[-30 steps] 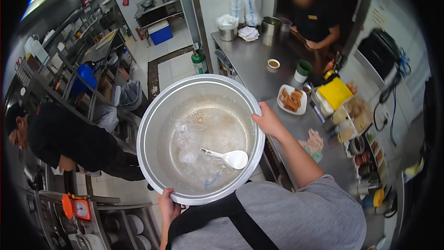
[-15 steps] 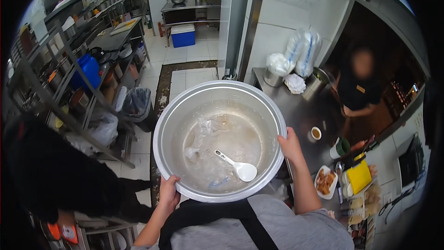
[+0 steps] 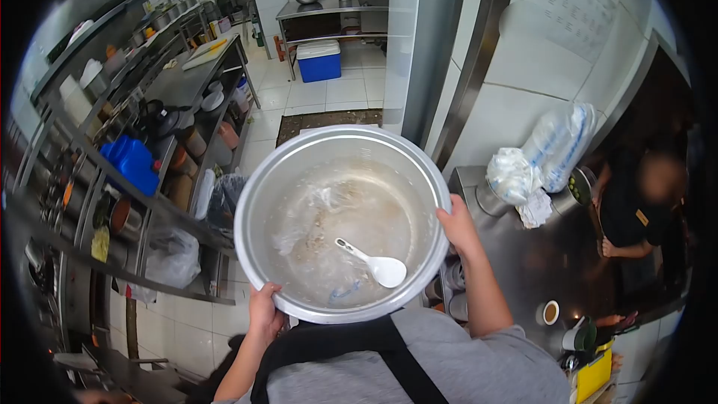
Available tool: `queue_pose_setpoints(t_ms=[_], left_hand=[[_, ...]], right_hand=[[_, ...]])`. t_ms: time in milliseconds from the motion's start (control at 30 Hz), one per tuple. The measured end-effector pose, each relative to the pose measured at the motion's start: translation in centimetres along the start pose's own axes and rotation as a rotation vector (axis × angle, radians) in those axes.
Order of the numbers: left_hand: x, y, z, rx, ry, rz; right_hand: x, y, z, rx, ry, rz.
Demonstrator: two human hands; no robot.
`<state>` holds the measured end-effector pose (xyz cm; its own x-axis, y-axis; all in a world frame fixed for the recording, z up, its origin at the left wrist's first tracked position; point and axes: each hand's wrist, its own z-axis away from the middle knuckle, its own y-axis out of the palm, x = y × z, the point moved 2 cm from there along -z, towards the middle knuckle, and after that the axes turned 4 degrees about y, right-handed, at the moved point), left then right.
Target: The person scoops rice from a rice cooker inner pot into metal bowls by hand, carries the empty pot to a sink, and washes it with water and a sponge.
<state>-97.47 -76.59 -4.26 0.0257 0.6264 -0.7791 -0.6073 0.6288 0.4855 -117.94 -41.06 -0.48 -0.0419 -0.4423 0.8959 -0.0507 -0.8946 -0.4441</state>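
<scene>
A large round metal pot [image 3: 254,202] is held in front of my body, its open top facing me. My left hand [image 3: 267,310] grips the rim at the lower left, and my right hand [image 3: 458,224] grips it at the right side. Inside, a white rice paddle [image 3: 387,271] lies on the bottom, handle pointing up and left. Crumpled clear plastic [image 3: 325,196] and cloudy residue are also in the pot. The fingers under the rim are partly hidden.
Metal shelving [image 3: 142,254] with a blue jug [image 3: 131,164] runs along the left. Ahead are a floor mat [image 3: 329,121] and a blue cooler [image 3: 319,66]. To the right stands a steel counter [image 3: 508,269] with a sauce cup [image 3: 550,312]; a person [image 3: 636,202] stands behind it.
My view has moved forward and turned left, with the pot still in both hands. The counter and person now sit farther right. The dark-clothed person at left has mostly left view.
</scene>
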Motion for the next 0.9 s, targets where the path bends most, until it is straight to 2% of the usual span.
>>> queue_pose_setpoints(t_ms=[133, 200, 267, 333, 467, 567, 600, 733, 833, 900], left_hand=[[-1.7, -0.3, -4.2, -0.117, 0.057, 0.011], [-2.0, -0.4, -6.1, -0.169, 0.015, 0.029], [-2.4, -0.9, -8.3, -0.277, -0.081, 0.053], [-2.7, -1.6, -11.2, -0.329, -0.088, 0.039], [-4.4, -3.5, -19.5, -0.398, -0.163, 0.088], [-7.8, -2.6, -26.5, -0.277, -0.104, 0.056], [-9.9, -2.8, -28.5, -0.257, -0.21, 0.119], [-13.0, -0.1, -36.1, -0.211, -0.108, 0.038], [-14.7, 1.0, -42.0, -0.068, -0.106, 0.096], [-16.5, 4.0, -45.2, -0.043, -0.079, -0.035]], right_hand=[[6.9, 5.7, -7.9, 0.122, -0.157, 0.033], [8.9, 9.1, -11.4, 0.176, -0.186, -0.006], [10.3, 12.4, -14.1, 0.204, -0.166, -0.034], [11.7, 15.9, -16.7, 0.275, -0.131, -0.045], [12.7, 22.3, -21.6, 0.275, -0.118, -0.023], [14.5, 25.4, -26.7, 0.233, -0.126, -0.021], [16.0, 26.5, -26.8, 0.226, -0.09, -0.028], [16.8, 27.2, -31.6, 0.158, -0.041, -0.053], [16.8, 27.7, -34.0, 0.048, -0.032, -0.067], [15.9, 28.1, -36.4, 0.007, -0.039, -0.079]])
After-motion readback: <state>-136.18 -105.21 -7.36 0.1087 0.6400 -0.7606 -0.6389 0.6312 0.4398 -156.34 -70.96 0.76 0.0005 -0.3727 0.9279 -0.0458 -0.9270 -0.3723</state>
